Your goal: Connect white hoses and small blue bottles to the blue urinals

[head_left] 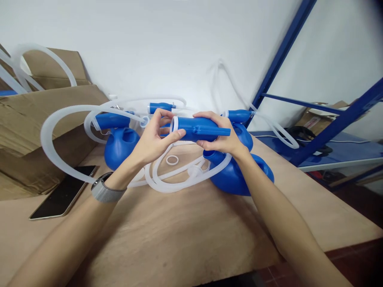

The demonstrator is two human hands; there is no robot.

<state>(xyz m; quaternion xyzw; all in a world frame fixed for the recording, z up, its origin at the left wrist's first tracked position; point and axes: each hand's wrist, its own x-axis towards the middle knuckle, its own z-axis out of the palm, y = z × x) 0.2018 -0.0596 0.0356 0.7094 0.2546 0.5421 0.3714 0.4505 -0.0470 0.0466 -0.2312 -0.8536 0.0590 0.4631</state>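
Above the table I hold a blue plastic funnel piece (197, 126) sideways in both hands. It has a flat tab along one side and a white ring (175, 124) at its wide left end. My left hand (157, 135) is closed round that end, its thumb on the rim by the ring. My right hand (224, 135) grips the other end, thumb below and fingers above. Below my hands lie a loose white ring (172, 160) and coiled translucent hose (170, 186). A blue plastic jug (230, 177) with an open neck stands beneath my right hand.
Another blue jug (119, 147) stands left, with a blue funnel piece (112, 120) by it. More such pieces lie behind. A phone (64, 193) lies beside a cardboard box (54, 115) with hoses in it. A blue metal rack (281, 52) stands right of the wooden table (167, 239).
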